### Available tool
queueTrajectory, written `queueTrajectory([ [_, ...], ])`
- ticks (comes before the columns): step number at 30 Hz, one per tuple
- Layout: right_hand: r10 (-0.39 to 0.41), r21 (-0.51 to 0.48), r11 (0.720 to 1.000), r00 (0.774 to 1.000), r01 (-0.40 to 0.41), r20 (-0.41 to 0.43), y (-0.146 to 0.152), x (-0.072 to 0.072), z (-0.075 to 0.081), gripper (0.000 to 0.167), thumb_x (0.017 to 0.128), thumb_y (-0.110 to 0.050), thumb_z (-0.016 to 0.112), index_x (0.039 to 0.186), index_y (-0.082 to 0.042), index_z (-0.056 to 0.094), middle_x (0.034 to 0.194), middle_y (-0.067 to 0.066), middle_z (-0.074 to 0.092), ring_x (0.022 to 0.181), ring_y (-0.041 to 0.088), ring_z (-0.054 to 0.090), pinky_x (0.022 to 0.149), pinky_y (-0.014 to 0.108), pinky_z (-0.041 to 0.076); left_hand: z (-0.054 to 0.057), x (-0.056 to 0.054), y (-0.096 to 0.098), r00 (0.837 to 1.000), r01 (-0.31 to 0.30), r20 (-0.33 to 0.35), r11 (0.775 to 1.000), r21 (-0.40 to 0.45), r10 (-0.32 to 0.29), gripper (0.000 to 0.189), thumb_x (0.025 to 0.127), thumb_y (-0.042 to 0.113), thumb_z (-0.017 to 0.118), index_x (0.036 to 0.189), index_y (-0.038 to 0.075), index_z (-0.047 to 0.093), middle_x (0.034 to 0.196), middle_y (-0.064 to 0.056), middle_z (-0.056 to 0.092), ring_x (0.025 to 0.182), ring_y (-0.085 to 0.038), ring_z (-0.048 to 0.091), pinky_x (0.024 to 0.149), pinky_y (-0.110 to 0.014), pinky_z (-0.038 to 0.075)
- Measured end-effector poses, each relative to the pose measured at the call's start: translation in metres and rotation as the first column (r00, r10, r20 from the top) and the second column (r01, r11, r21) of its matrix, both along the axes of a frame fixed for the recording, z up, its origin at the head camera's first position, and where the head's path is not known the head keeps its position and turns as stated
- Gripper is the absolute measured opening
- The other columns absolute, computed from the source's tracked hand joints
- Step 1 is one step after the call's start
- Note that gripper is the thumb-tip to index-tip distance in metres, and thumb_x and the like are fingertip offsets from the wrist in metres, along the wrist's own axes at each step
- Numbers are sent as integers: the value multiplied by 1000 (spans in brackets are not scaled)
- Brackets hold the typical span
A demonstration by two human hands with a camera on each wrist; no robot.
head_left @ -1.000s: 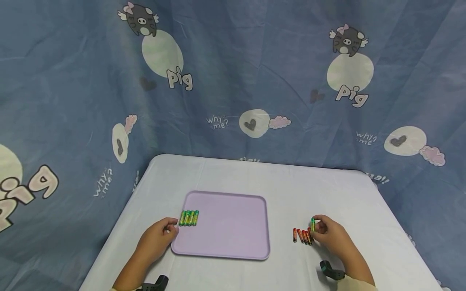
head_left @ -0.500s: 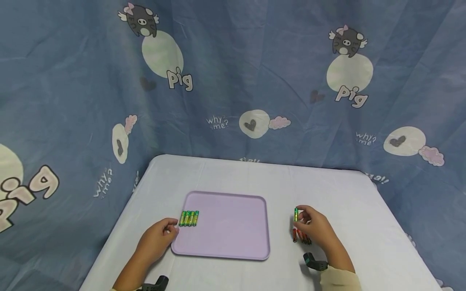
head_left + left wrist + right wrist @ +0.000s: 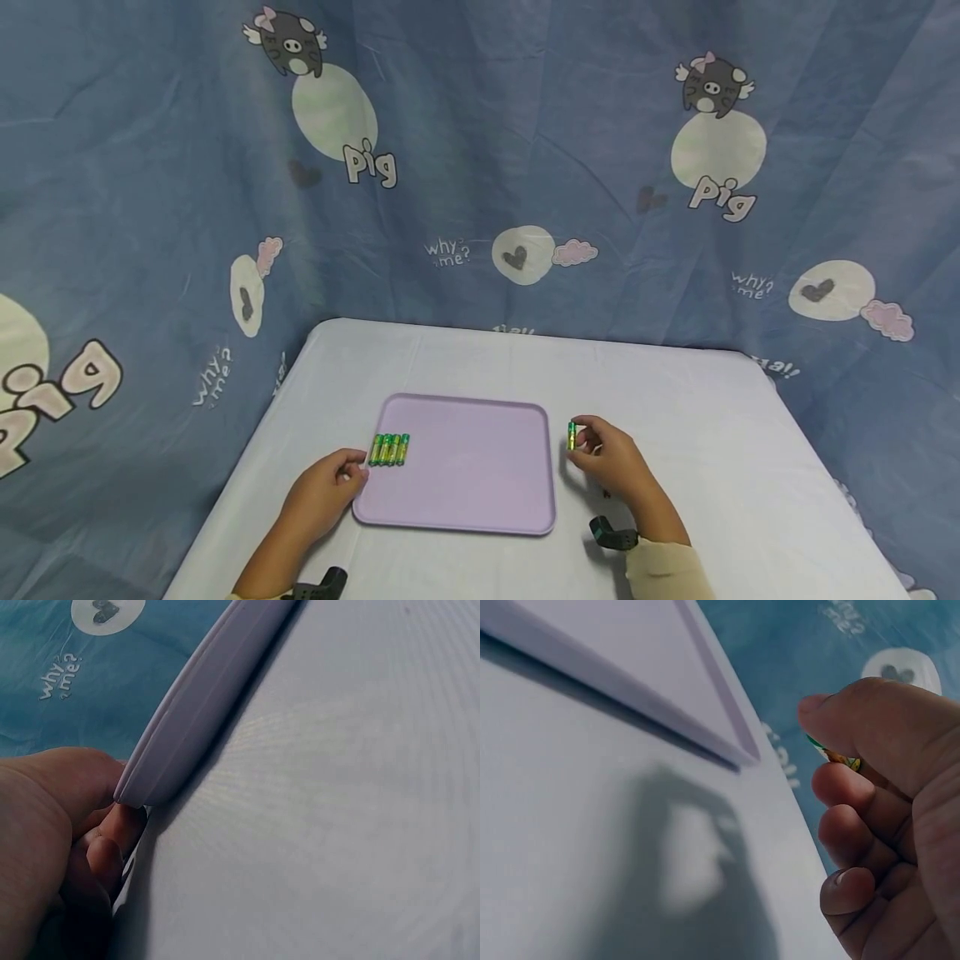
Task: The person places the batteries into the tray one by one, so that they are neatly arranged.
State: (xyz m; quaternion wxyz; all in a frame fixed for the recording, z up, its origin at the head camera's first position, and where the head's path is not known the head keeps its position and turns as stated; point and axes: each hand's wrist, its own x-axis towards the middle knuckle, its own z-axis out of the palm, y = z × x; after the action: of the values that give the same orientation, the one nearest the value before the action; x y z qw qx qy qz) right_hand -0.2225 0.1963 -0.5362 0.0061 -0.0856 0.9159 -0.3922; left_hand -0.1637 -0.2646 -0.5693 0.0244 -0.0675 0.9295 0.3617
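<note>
In the head view my right hand pinches a green battery upright between thumb and fingers, above the table just right of the lilac tray. The right wrist view shows only a sliver of that battery between thumb and index finger. My left hand holds the tray's left edge; in the left wrist view its thumb and fingers meet the tray rim. Several green batteries lie side by side in a row at the tray's left side.
The small dark end of a battery shows beside my right wrist; the red batteries are otherwise hidden by the hand and arm. A white cloth covers the table. Behind it hangs a blue printed curtain.
My right hand has carried the green battery left, from over the red batteries to beside the tray, and now covers the red ones. The left hand, tray and battery row have stayed put.
</note>
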Motion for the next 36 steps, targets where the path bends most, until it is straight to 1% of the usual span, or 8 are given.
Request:
queueTrajectory([
  [3,24,11,1000,999,-24,-21,-10,-2,1,50,87,-17,84,133,-11,66,96,-7,67,87,10,61,75,29,50,-2,0,-1,1000,4,-5,1000,-4,-4,37,98,29,70,130,9,69,91,4,63,79,-14,51,69,-32,40],
  [8,61,3,998,997,-61,-54,-25,-4,4,50,85,-14,85,131,-11,67,94,-9,67,85,9,61,73,27,50,-5,-1,-2,1000,9,-21,1000,-17,-9,36,98,29,71,128,9,70,95,5,65,83,-13,53,76,-34,43],
  [14,106,-18,994,992,-108,-72,-44,-5,5,49,84,-12,86,129,-11,68,92,-9,66,85,11,61,72,27,50,-3,-1,-2,1000,8,-18,1000,-10,-9,36,98,28,70,128,8,70,93,4,65,82,-14,54,76,-34,43],
  [20,147,-24,988,985,-150,-90,-60,-7,2,47,83,-12,86,127,-11,68,91,-9,65,84,10,60,76,28,52,-3,0,-1,1000,3,-18,1000,-13,-3,36,98,27,70,128,8,70,93,4,64,81,-14,53,75,-33,43],
  [26,196,-34,979,975,-201,-103,-77,-9,1,46,85,-14,86,127,-13,67,92,-10,66,83,8,60,76,28,52,-4,0,-2,1000,0,-12,1000,-9,0,35,98,27,70,128,9,70,92,4,64,81,-14,53,74,-32,42],
  [31,236,-40,969,964,-242,-119,-93,-11,2,48,84,-14,86,129,-11,67,92,-8,67,83,7,60,77,28,52,-4,0,-3,1000,-2,-17,1000,-9,2,35,98,27,71,128,9,70,93,5,64,80,-14,53,74,-33,42],
  [36,284,-24,957,950,-289,-134,-107,-13,3,50,84,-12,86,130,-8,66,93,-8,68,82,7,60,75,27,51,-4,-1,-3,1000,-4,-23,1000,-6,4,34,97,26,71,127,10,71,93,5,64,80,-14,53,74,-33,42],
])
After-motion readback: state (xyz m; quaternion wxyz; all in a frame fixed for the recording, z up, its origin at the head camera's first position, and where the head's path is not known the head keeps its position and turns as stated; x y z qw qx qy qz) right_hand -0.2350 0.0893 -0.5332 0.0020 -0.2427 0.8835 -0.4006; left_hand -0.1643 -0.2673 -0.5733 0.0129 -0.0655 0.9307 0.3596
